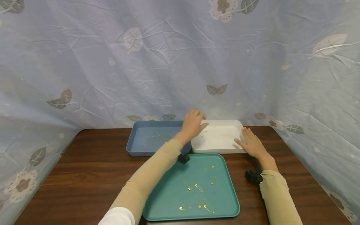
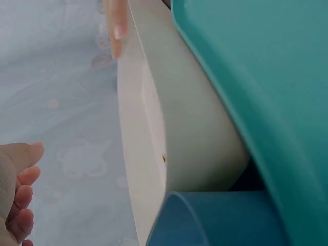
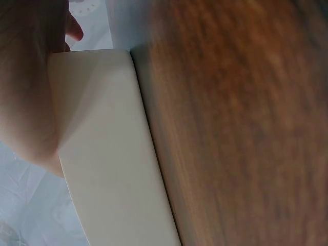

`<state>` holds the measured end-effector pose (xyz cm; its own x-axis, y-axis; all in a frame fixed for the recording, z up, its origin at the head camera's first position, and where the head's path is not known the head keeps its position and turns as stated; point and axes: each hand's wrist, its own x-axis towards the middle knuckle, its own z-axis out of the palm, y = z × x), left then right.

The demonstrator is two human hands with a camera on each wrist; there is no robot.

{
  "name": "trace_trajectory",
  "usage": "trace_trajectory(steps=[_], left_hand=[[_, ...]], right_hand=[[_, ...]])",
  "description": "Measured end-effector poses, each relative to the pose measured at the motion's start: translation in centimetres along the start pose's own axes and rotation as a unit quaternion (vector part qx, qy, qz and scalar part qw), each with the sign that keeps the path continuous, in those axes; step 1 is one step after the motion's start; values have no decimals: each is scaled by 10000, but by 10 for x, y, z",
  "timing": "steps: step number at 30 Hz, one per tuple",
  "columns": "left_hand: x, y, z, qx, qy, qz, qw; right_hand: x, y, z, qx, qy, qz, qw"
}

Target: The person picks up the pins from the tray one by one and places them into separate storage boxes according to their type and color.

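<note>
My left hand (image 1: 192,125) hovers where the blue tray (image 1: 139,139) and the white tray (image 1: 222,140) meet. Its fingers are loosely bent and the thumb stands apart; in the left wrist view no object shows in the left hand (image 2: 18,195). At the white tray's right end, my right hand (image 1: 253,143) rests on the rim with fingers extended. A small gold safety pin (image 1: 204,131) lies in the white tray's left part. Thin silvery pins (image 1: 153,136) are in the blue tray. Several gold safety pins (image 1: 198,188) lie scattered on the teal tray (image 1: 166,203).
All the trays stand on a dark wooden table (image 1: 73,181), the teal one in front of the other two. A patterned pale-blue cloth (image 1: 168,78) hangs behind and along both sides. A black wrist camera (image 1: 253,177) sits on the right wrist.
</note>
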<state>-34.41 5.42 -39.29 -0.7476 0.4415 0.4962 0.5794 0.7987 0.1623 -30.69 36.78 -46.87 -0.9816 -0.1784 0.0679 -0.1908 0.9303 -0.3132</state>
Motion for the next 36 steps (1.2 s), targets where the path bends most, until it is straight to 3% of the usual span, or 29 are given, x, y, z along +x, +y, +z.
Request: trace_trajectory(steps=[8, 15, 20, 24, 28, 36], left_hand=[[-21, -2, -9, -1107, 108, -335, 9932], [-42, -6, -16, -1917, -136, -446, 9803], [-59, -6, -22, -2465, -323, -474, 9675], [-73, -5, -26, -2987, -587, -502, 9512], [-86, -5, -29, -3262, -770, -501, 9408], [-109, -13, -29, -3471, -1136, -365, 9302]], right_hand=[[-2, 0, -4, 67, -33, 30, 10000], [-1, -1, -6, 33, 14, 55, 10000], [-2, -3, -6, 42, 38, 50, 10000], [-2, -4, -5, 42, 36, 43, 10000], [-3, -5, -5, 36, 42, 33, 10000], [-3, -5, -3, 87, 19, -33, 10000]])
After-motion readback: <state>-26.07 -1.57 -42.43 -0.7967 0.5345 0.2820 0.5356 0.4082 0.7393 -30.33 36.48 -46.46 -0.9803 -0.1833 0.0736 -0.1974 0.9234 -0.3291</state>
